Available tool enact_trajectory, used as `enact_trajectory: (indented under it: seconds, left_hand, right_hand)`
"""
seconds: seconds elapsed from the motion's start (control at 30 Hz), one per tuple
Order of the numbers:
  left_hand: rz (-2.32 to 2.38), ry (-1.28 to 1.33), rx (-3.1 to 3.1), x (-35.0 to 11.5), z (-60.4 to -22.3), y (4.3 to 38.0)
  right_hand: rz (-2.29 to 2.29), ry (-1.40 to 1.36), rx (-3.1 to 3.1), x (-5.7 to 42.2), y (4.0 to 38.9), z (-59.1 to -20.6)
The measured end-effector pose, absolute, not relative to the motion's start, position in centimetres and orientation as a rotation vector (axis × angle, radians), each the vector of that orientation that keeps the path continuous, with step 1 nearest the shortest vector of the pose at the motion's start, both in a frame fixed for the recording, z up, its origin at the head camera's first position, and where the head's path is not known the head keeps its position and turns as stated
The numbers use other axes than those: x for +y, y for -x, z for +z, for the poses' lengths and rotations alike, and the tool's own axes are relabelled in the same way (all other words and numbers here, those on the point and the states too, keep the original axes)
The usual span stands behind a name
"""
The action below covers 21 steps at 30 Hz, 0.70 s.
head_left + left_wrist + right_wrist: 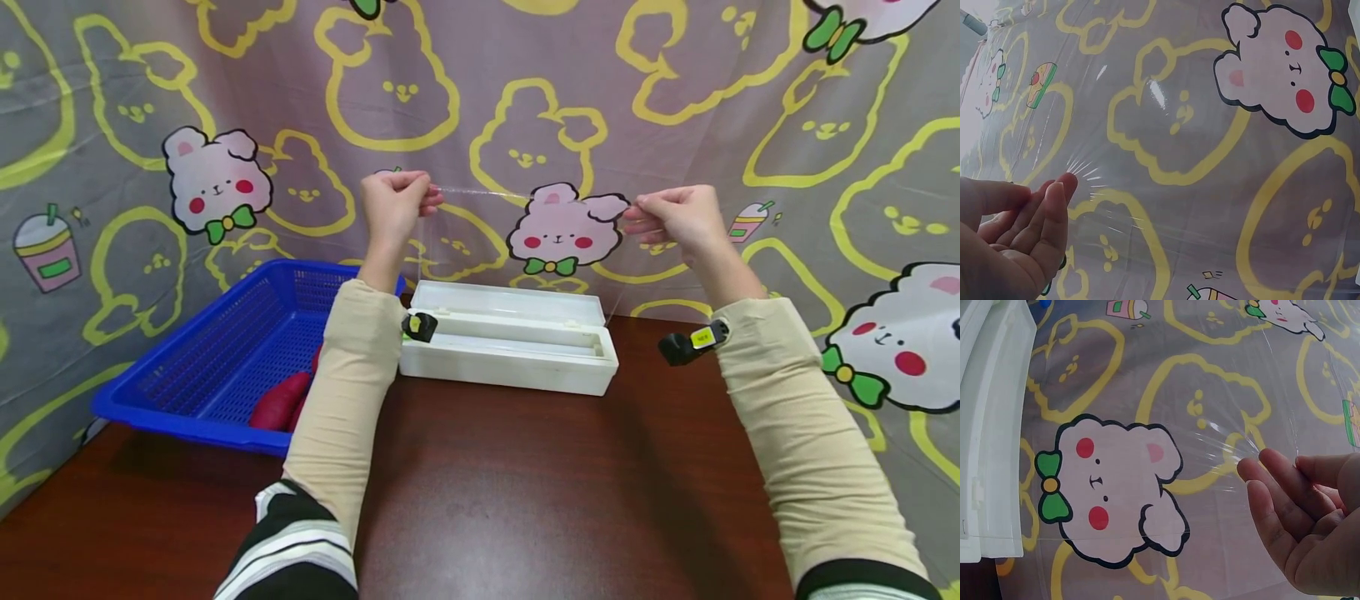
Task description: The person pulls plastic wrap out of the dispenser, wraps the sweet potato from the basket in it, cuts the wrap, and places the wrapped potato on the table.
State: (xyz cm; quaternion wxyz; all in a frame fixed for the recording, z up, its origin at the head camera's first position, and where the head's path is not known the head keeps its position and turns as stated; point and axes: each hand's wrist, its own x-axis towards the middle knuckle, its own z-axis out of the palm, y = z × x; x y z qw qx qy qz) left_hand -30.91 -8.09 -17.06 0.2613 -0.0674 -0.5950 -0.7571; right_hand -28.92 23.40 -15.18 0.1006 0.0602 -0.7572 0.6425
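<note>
**Film point(486, 193) stretched from left hand point(393, 200) to right hand point(686, 218), high over an open box point(502, 371)**

Filling the whole back of the scene, here's the curtain point(401, 92), greyish pink and covered in yellow bunny outlines, white bunny faces with red cheeks and green bows, and little drink cups. In front of it runs the table point(510, 483), dark reddish brown, with a soft shine near the middle.

Over on the left stands the basket point(187, 427), blue, with slotted walls, its right side tucked behind the left sleeve point(337, 392). That sleeve is cream, as is the right sleeve point(783, 408), and both reach forward side by side, well apart.

Now the film, clear enough to show the curtain straight through it! It hangs between the hands, in front of the curtain, its side edges running down to the box. Below sits that box, long and white, lid tipped back, the trough inside on show.

And the hands: both are raised and both are gripping. The left one pinches one upper corner of the film, creases fanning out from the fingertips; the right one pinches the other, with the same bright creases.

Down in the basket lie red tubers point(281, 402), partly hidden by the left sleeve. Smallest of all, a black camera point(693, 342) juts from the right wrist, and its twin point(420, 327) from the left.
</note>
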Motion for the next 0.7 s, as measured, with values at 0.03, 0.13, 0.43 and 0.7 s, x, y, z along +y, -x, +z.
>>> enact_trajectory:
  seconds: [0.03, 0.13, 0.43, 0.7]
  left_hand:
    - [-2.050, 0.186, -1.608, -8.1, -17.0, 30.9]
    - [-2.033, 0.205, -1.619, -8.2, -17.0, 30.6]
    - [-1.952, 0.286, -1.709, -9.0, -17.7, 29.1]
    - [-1.874, 0.353, -1.778, -9.5, -18.4, 26.8]
  right_hand:
    - [1.902, -0.182, -2.234, 23.4, 28.9, -15.1]
    - [1.909, -0.195, -2.222, 23.4, 28.8, -15.1]
    - [1.874, -0.288, -2.196, 23.6, 27.7, -15.7]
    - [1.871, -0.353, -2.189, 23.8, 26.2, -16.4]
